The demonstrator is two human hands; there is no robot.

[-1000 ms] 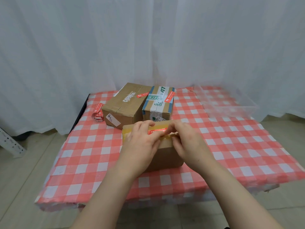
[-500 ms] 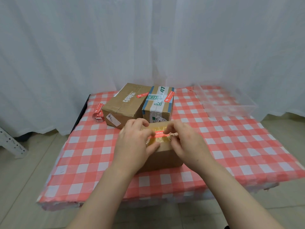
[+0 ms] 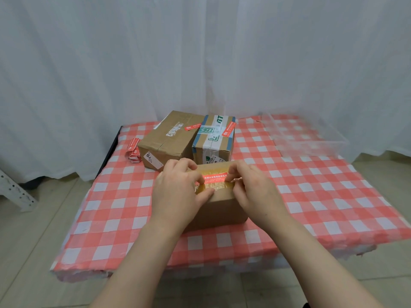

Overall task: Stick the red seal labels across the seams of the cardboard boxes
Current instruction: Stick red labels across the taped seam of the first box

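The red seal label lies flat on top of the nearest cardboard box at the centre of the frame, its long axis running left to right across the glossy yellowish tape. The left hand has its grip curled on the label's left end, with the thumb on the tape below. The right hand seems to pinch the right end with bent fingertips. Both hands cover the box's side edges. Behind stand a brown box and a taped box, touching, each bearing a red label. A strip of labels lies at their left on the checked worktop, and a clear tray sits at the upper right.
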